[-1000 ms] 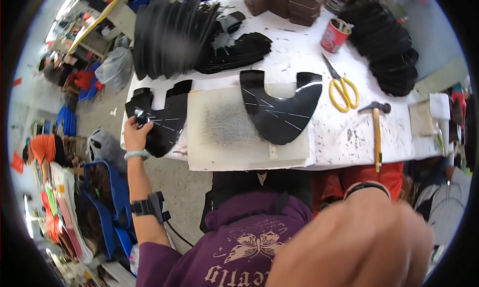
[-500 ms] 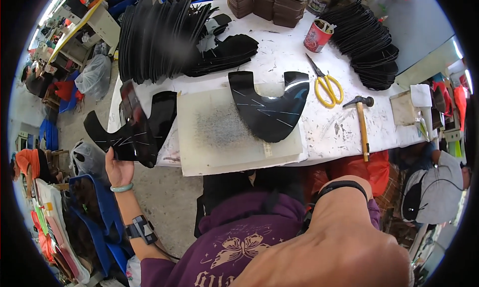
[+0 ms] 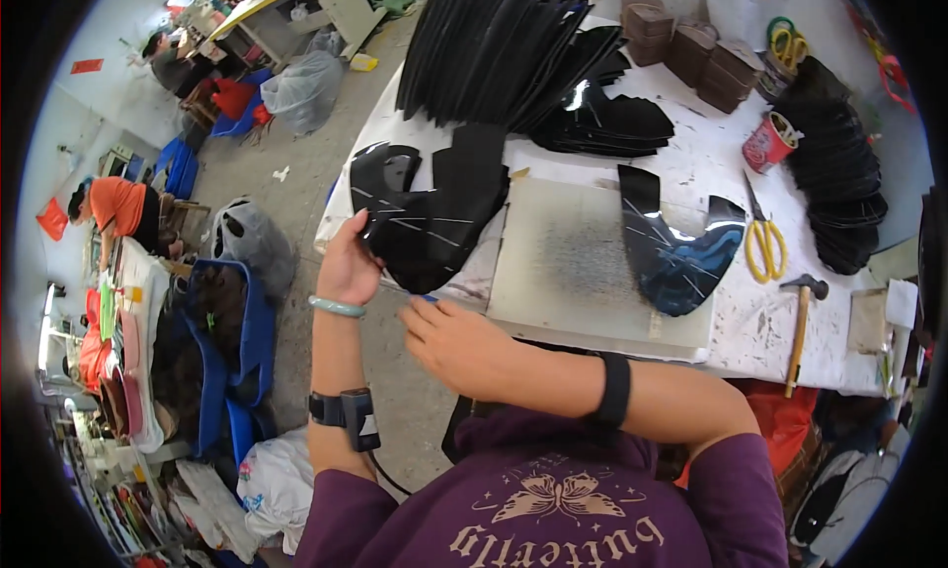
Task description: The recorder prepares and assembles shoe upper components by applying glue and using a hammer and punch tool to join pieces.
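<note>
My left hand (image 3: 351,262) grips the left edge of a glossy black U-shaped shoe-upper piece (image 3: 425,232) marked with thin pale lines. Its thumb lies on the front, and the other fingers go behind. Just below that piece's bottom edge is my right hand (image 3: 459,346), fingers curled together; a small blue spot shows at the tips, but what they hold is unclear. A second glossy black shoe-upper piece (image 3: 676,257) with pale lines rests on the right part of a pale board (image 3: 558,306). The board's middle is speckled dark.
Behind stand a long row of black pieces (image 3: 484,54) and brown stacks (image 3: 691,54). To the right lie yellow-handled scissors (image 3: 765,247), a hammer (image 3: 802,336), a red can (image 3: 768,141) and more black pieces (image 3: 834,173). Blue bins (image 3: 232,331) stand left; people work farther off.
My right hand, hidden before, has come across beside my left hand at the piece's lower edge. The view has swung left. The held piece now faces up flatter; the board piece stays.
</note>
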### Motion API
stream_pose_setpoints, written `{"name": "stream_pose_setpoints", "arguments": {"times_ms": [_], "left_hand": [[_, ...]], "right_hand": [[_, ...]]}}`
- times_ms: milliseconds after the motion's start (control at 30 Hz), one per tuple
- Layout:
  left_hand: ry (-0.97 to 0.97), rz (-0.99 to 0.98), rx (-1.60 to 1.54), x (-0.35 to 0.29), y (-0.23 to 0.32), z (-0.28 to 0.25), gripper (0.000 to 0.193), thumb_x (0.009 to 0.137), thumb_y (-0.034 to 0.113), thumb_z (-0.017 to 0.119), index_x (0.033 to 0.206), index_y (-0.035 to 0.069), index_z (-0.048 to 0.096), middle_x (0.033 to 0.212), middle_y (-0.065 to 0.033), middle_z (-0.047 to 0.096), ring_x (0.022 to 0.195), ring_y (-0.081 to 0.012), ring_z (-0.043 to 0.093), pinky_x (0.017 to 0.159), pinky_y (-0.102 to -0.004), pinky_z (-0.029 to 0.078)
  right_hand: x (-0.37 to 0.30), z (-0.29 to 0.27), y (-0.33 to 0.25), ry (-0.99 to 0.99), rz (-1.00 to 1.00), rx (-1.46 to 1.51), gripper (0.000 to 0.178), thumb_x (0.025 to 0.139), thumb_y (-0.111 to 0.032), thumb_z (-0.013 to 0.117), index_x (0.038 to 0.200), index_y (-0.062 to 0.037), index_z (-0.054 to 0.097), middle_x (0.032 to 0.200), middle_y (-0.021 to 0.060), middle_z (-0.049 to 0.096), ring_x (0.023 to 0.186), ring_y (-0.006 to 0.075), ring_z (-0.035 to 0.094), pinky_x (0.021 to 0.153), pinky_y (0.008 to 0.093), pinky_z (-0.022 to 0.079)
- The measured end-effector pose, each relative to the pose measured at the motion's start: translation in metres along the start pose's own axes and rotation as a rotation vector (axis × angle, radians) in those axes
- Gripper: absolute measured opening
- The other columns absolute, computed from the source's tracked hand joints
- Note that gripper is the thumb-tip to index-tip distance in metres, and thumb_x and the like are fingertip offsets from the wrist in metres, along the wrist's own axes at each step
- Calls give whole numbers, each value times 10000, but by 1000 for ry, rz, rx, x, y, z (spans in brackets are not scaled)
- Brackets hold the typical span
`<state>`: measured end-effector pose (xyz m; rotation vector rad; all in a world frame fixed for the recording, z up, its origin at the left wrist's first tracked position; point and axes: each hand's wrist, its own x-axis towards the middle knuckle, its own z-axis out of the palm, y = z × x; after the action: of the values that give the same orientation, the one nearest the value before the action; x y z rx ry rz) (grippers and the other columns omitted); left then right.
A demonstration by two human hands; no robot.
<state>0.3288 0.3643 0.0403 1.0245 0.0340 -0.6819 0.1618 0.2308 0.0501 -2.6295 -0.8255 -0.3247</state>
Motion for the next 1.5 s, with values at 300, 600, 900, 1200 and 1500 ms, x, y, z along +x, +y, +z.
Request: {"name": "stream_pose_setpoints", "arguments": {"times_ms": [300,600,900,1200,1500], "left_hand": [[-65,139,-67,-42,45,29,305,899,239,499,1092,18,585,1093,-101,629,983,-226,605,908,-385,453],[-263,428,44,-107,43,102,347,942,196,447,1253,45,474,1199,-106,566,1105,-234,545,970,-397,411],[6,3,759,-117,-88,97,220,830,160,664,981,14,600,894,-22,649,748,-47,528,652,-215,423],[-131,87,456,-129,-33,111,212,941,192,463,1018,35,583,1190,-65,500,856,-92,473,764,-217,383],[-331,40,147,-70,-61,124,314,994,288,364,1039,18,517,926,-34,553,808,-87,530,724,-234,435]], "right_hand": [[25,40,17,-207,58,-306,443,786,-214,517,1152,37,528,1257,226,470,1187,330,414,910,388,343],[0,17,16,-107,149,156,406,750,-191,580,1074,53,564,1196,217,511,1180,344,442,909,375,375],[-222,-160,27,321,1002,284,189,783,-66,640,962,-7,624,945,137,645,900,287,617,820,350,469],[-441,-130,39,284,1718,-375,362,832,-166,607,1106,56,527,1045,201,530,937,317,533,827,378,419],[-439,-163,41,828,1781,108,291,940,-216,486,1139,-5,499,845,62,531,453,77,449,430,207,378]]}}
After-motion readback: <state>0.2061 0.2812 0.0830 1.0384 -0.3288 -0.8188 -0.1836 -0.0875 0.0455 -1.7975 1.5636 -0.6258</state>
